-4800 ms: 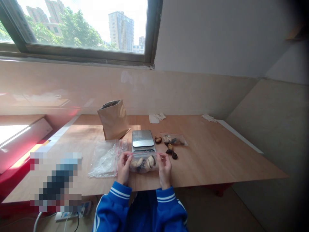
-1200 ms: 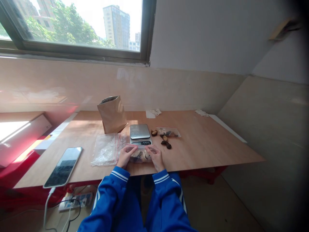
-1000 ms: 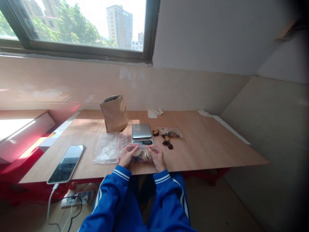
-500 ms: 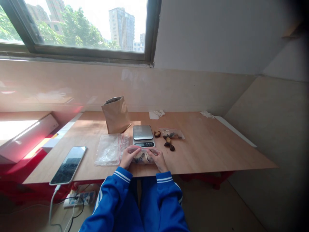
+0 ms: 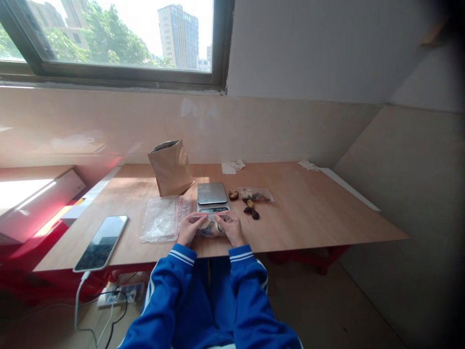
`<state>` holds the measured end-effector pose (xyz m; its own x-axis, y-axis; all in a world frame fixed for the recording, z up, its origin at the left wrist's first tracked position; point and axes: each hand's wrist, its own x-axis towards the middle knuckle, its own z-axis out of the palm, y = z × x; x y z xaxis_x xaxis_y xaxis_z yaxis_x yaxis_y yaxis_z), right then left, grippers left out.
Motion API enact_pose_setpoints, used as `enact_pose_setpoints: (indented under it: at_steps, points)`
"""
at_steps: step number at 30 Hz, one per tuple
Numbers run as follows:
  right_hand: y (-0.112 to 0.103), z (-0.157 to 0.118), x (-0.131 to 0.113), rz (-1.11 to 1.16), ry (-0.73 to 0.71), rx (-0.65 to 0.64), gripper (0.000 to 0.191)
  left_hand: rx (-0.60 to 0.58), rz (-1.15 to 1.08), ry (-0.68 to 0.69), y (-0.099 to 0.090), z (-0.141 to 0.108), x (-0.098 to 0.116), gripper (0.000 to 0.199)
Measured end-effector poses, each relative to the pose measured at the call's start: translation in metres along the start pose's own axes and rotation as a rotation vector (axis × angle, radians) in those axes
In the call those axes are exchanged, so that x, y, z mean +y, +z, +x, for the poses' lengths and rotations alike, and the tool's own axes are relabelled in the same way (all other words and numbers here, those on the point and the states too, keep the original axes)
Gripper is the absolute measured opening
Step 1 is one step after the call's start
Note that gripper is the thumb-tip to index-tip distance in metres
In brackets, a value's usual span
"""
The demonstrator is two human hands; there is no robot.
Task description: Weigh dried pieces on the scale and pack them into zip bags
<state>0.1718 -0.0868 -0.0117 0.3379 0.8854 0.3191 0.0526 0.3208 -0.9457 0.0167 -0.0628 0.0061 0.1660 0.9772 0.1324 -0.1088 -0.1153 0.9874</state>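
Between my hands is a clear zip bag (image 5: 210,230) holding pale and dark dried pieces that look like mushrooms. My left hand (image 5: 189,230) pinches its top edge on the left, and my right hand (image 5: 232,229) pinches the same edge on the right. Just beyond the bag sits a digital kitchen scale (image 5: 212,194) with a bare steel plate; the bag and fingers partly cover its display. Several loose dried mushrooms (image 5: 251,212) lie right of the scale, near a second filled zip bag (image 5: 258,195). Left of my left hand are flat clear zip bags (image 5: 160,220).
A brown paper pouch (image 5: 170,168) stands open behind the flat bags. A phone (image 5: 101,243) with a charging cable lies at the table's left front. Crumpled tissues (image 5: 234,166) rest along the back edge. A power strip (image 5: 121,294) is below the table.
The whole view has shifted slightly, so things sit a little higher and further left. Both hands keep their pinch on the bag's top edge, now nearer together.
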Motion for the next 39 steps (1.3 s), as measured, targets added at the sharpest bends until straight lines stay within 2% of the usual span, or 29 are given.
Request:
enact_pose_setpoints:
  at_steps: [5,11,15,20,26,34,39]
  points:
    - [0.001,0.004,0.001,0.029,-0.004,-0.05,0.021,0.0,0.013,0.008,0.0,0.002,0.002,0.032]
    - [-0.001,0.006,-0.001,0.075,0.027,-0.184,0.025,-0.065,0.015,-0.04,0.0,0.001,0.002,0.033]
    - [-0.001,0.007,-0.002,0.061,0.02,-0.213,0.022,-0.082,0.039,-0.017,0.0,0.001,0.001,0.03]
    - [0.003,0.007,0.002,-0.004,-0.021,-0.18,0.017,-0.074,0.02,-0.026,0.0,0.001,-0.003,0.029]
    - [0.014,0.0,0.005,-0.083,-0.068,-0.057,0.013,0.016,0.045,-0.002,0.001,-0.001,-0.004,0.03]
    - [0.017,-0.003,-0.002,-0.119,-0.156,-0.011,0.019,0.085,0.065,0.013,0.001,-0.003,0.0,0.028]
    - [0.014,-0.005,-0.006,-0.038,-0.072,-0.027,0.022,0.088,0.08,0.002,-0.002,-0.005,0.001,0.027]
